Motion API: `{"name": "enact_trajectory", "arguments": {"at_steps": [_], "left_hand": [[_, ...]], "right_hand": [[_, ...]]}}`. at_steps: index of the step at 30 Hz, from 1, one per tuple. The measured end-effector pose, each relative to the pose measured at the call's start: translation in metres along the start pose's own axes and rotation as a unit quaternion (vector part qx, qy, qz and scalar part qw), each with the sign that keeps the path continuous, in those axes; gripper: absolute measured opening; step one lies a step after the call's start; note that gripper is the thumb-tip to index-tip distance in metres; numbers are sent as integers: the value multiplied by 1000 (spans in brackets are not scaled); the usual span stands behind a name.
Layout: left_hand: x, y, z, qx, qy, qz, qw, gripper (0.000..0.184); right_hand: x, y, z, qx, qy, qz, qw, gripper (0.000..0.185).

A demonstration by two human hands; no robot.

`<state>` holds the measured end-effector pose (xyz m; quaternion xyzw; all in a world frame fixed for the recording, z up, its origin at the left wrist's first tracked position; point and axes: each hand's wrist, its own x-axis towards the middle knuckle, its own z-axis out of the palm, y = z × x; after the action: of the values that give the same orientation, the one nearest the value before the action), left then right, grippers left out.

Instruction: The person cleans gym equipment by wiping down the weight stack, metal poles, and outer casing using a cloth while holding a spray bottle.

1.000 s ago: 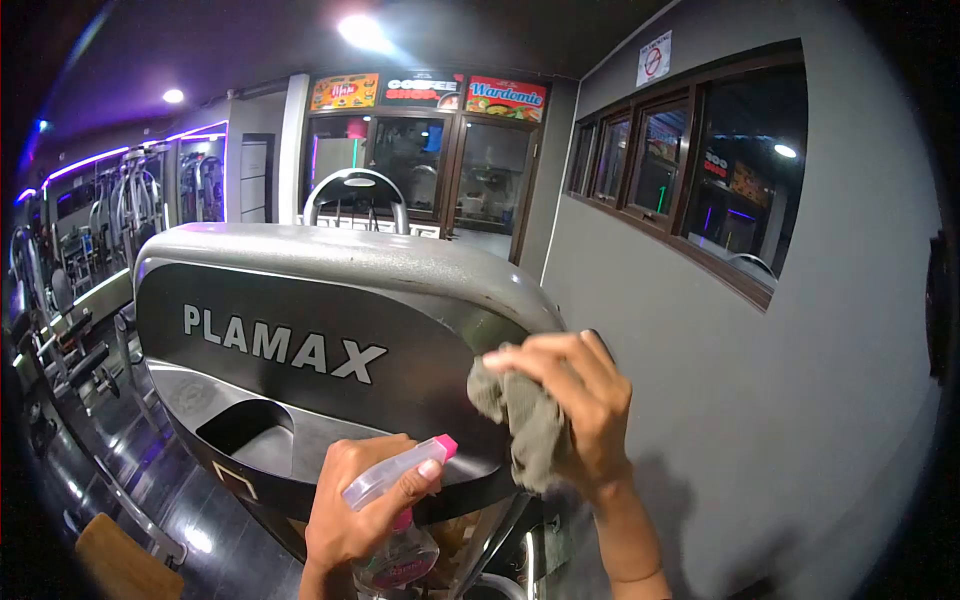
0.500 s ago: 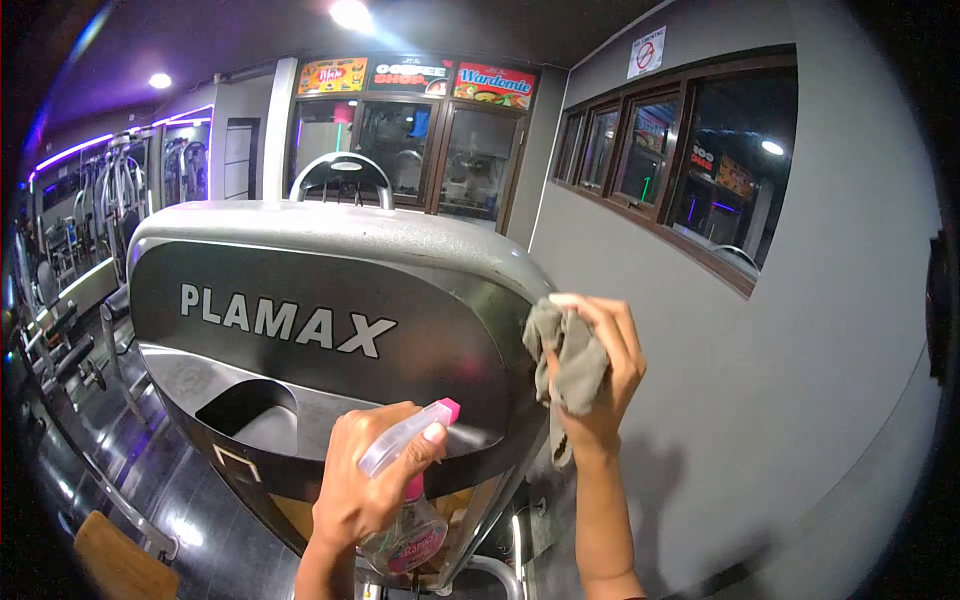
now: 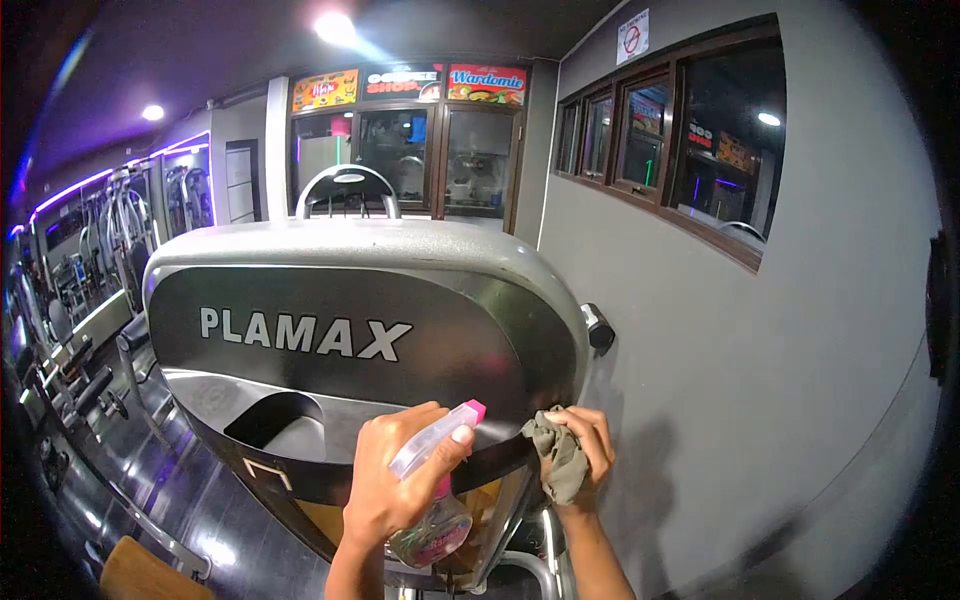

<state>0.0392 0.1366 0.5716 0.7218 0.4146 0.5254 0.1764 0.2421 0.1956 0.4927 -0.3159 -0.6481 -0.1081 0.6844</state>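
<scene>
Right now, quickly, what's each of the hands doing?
Left hand: closed around a spray bottle with a pink nozzle.
Right hand: closed on a crumpled grey-green cloth.

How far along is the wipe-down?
Done, it seems: the right edge of the cover, where the cloth has passed. In hand: cloth by the lower right corner in the right hand, spray bottle in the left hand. Possibly left: the recess; cleanliness can't be confirmed.

Left hand [image 3: 400,475] curls in a closed grip; right hand [image 3: 580,450] bends its fingers.
</scene>
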Motion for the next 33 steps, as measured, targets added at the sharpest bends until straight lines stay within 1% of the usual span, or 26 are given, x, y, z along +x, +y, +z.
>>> {"name": "enact_trajectory", "arguments": {"at_steps": [1,3,6,7,9,12,13,15,16,18,19,20,21,23,24,26,27,29,31,32,33], "left_hand": [[0,-1,0,-3,-2,1,1000,49],[0,-1,0,14,-8,5,1000,49],[1,-2,1,18,-2,27,999,49],[1,-2,1,16,-4,27,999,49],[1,-1,0,28,-5,27,999,50],[0,1,1,24,-1,19,1000,51],[0,0,1,23,-4,17,1000,51],[0,-1,1,33,1,31,999,51],[0,0,1,33,1,31,999,51],[0,2,1,23,7,36,999,49],[0,2,1,22,6,37,999,49],[0,1,2,24,11,38,999,48],[0,1,3,25,17,40,999,47],[0,0,2,24,16,46,999,46],[-1,-1,3,27,16,51,998,45],[-1,-2,4,26,20,51,998,45],[-1,-3,4,26,25,52,998,44],[-2,-3,5,24,26,51,998,44],[-2,-3,6,22,29,50,998,44],[-2,-3,6,16,31,48,998,44],[-2,-2,6,11,32,46,998,44]], "right_hand": [[0,4,0,-4,1,0,1000,23],[8,8,1,-60,12,-44,997,24],[52,4,0,-17,10,-51,999,26],[68,3,0,-10,5,-70,998,27],[94,-3,2,-4,7,-74,997,29],[99,-1,9,-5,33,-73,997,25],[94,-1,10,-7,33,-70,997,25],[75,0,9,-37,65,-54,996,30],[60,6,8,-36,73,-38,996,30],[25,10,6,-88,71,-11,994,31],[5,15,5,-71,68,-4,995,33],[-16,16,6,-77,67,13,995,28],[-47,27,8,51,61,87,993,24],[-60,15,3,-45,24,72,996,37],[-58,14,-1,-48,24,73,996,37],[-38,7,-4,-47,-6,36,998,32],[-27,7,-3,-18,11,54,998,33],[6,2,6,-53,59,-1,997,25],[36,-8,7,-37,57,-17,998,32],[47,-9,8,-17,51,-22,998,31],[54,-10,10,-13,57,-41,997,34]]}}
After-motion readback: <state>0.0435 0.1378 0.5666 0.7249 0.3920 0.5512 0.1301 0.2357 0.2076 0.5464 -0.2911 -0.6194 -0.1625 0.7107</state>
